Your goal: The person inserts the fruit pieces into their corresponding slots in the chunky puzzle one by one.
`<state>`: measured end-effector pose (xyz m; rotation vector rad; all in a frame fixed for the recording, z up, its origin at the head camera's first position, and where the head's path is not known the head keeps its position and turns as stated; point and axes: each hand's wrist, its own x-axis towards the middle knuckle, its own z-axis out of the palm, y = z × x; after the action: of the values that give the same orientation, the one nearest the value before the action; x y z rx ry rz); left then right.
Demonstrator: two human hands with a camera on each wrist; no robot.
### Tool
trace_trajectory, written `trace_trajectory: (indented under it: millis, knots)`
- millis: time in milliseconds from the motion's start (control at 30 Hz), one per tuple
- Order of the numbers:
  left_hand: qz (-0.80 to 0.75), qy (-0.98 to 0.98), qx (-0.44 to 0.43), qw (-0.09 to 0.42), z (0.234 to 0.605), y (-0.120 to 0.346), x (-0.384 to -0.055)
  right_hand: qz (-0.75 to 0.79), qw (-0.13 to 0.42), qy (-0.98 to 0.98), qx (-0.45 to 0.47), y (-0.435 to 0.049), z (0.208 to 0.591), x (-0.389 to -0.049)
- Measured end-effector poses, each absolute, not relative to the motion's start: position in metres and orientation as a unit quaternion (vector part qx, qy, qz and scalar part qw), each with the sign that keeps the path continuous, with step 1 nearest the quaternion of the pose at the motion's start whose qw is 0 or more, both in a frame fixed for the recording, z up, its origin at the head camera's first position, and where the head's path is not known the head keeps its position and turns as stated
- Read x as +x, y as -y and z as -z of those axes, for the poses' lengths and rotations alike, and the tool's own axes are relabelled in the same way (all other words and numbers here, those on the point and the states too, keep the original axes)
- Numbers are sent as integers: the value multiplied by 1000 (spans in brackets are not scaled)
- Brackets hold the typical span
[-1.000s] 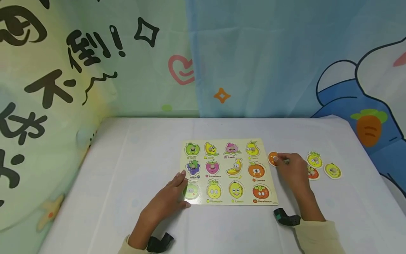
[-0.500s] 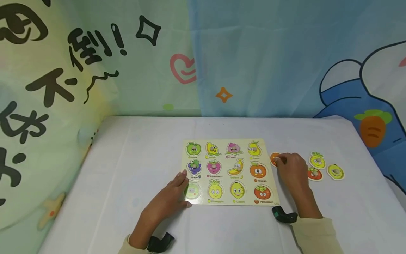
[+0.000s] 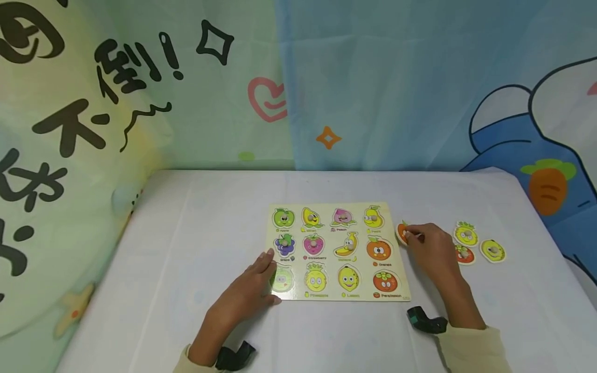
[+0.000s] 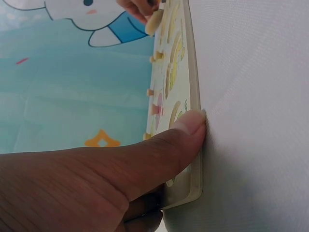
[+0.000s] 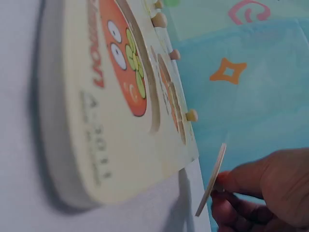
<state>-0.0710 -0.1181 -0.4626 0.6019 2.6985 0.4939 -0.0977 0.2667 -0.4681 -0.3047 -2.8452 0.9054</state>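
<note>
A cream fruit puzzle board [image 3: 330, 251] lies flat on the white table. Its top row and part of the second hold pieces with small knobs; the orange, persimmon, lemon and pineapple places are bare recesses. My left hand [image 3: 247, 286] holds the board's near left corner, thumb [image 4: 166, 152] on the front edge, fingers along the left side. Just off the board's right edge, my right hand [image 3: 431, 251] pinches the orange puzzle piece [image 3: 401, 233] by its knob. In the right wrist view this piece [image 5: 211, 181] is edge-on, tilted and above the table.
Right of my right hand lie a pineapple piece [image 3: 465, 234], a persimmon piece [image 3: 464, 255] partly behind the hand, and a yellow lemon piece [image 3: 492, 250]. Black wrist cameras [image 3: 426, 320] sit at both wrists. A printed cloth [image 3: 373, 93] hangs behind the table.
The orange piece has tilted up in my right hand, and its wrist has shifted slightly right. My left hand and the board keep their places; the head view sways a little.
</note>
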Motion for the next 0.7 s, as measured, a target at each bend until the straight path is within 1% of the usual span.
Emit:
trace_trajectory:
  millis: [200,400,567,700]
  knots:
    - [-174,-947,213,165,461,117,-71,-325,70,942,-48,-266,467,-91]
    - [-177,-947,213,164,460,118,-70,-351,42,935,-9,-260,463,-88]
    - [-176,-947,214,163,461,118,-70,-356,37,934,-4,-254,462,-85]
    - [-180,-946,214,163,461,118,-70,-365,13,931,-3,-248,463,-84]
